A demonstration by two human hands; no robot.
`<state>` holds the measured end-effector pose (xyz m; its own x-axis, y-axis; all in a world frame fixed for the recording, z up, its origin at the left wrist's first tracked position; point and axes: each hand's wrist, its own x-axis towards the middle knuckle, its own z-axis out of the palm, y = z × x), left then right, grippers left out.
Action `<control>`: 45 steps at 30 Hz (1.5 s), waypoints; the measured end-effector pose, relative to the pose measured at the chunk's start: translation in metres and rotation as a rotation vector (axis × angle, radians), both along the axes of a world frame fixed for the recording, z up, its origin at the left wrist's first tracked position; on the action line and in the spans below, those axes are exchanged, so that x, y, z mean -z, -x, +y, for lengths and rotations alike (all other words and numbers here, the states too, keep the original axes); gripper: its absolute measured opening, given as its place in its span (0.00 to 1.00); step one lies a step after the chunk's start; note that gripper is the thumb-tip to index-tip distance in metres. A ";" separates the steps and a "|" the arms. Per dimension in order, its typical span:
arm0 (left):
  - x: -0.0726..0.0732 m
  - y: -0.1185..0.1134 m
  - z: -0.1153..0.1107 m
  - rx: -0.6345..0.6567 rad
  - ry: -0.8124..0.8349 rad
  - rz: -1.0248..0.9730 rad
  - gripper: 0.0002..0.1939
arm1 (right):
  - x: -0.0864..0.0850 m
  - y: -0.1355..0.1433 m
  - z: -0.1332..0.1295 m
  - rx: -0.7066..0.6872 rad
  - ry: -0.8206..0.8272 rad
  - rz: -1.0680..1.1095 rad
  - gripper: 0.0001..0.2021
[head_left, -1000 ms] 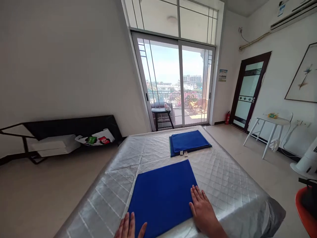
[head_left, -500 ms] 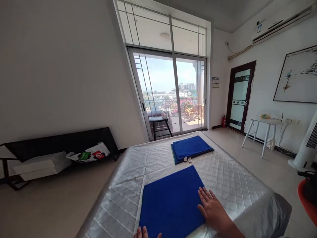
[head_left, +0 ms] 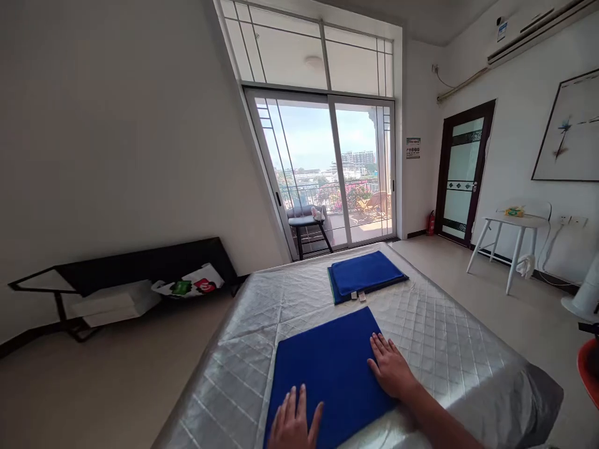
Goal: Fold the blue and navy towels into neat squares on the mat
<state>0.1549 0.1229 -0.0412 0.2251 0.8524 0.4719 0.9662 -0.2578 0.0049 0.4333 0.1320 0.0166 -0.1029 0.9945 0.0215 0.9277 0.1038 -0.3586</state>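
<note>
A folded blue cloth point(head_left: 334, 368) lies flat on the silver quilted cover point(head_left: 440, 362) in front of me. On its near left part rests my left hand point(head_left: 296, 421), fingers stretched out and thumb apart. My right hand point(head_left: 390, 369) lies flat across the cloth's right edge with its fingers extended. Neither hand grips anything. Farther back on the same cover is a stack of folded blue cloths point(head_left: 367, 274), with small white tags point(head_left: 358, 296) sticking out at its near edge.
A black bench point(head_left: 140, 262) with a white box point(head_left: 115, 302) and a printed bag point(head_left: 191, 284) stands by the left wall. Beyond the cover are a dark stool point(head_left: 306, 222) and sliding glass doors point(head_left: 341, 168). To the right stands a white chair point(head_left: 515, 219).
My left hand has moved up and farther onto the cloth, showing more of itself. My right hand has slid slightly away from me along the right edge. The view has shifted a little.
</note>
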 end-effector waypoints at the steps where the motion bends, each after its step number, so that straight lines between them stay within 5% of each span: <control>1: -0.015 -0.021 0.001 0.047 0.052 0.015 0.27 | 0.000 0.000 -0.001 0.002 -0.009 -0.020 0.31; 5: -0.062 -0.112 0.016 0.224 0.243 -0.003 0.28 | -0.001 -0.001 0.000 -0.014 -0.018 -0.100 0.30; 9: -0.062 -0.152 0.032 0.268 0.384 0.007 0.32 | -0.001 -0.002 0.002 -0.024 0.015 -0.128 0.29; 13: -0.038 -0.119 0.041 0.208 0.401 0.049 0.35 | -0.002 -0.001 0.002 -0.009 0.023 -0.106 0.30; 19: 0.001 0.007 0.032 -0.057 0.272 0.080 0.33 | 0.001 -0.002 0.005 -0.013 0.022 -0.104 0.30; 22: 0.013 0.045 0.017 -0.091 0.189 0.085 0.31 | 0.003 -0.003 0.006 -0.018 0.024 -0.117 0.30; 29: 0.005 0.035 0.005 -0.143 0.179 0.050 0.33 | -0.003 -0.007 0.015 -0.011 0.104 -0.172 0.32; 37: -0.003 0.032 0.004 -0.158 0.186 0.027 0.33 | -0.033 0.008 0.085 -0.006 0.073 -0.195 0.31; 42: 0.002 0.038 0.006 -0.178 0.254 0.049 0.34 | -0.016 0.014 0.109 0.059 0.013 -0.205 0.29; 45: -0.007 0.041 0.017 -0.242 0.381 0.083 0.38 | 0.000 0.011 0.113 0.052 -0.024 -0.187 0.29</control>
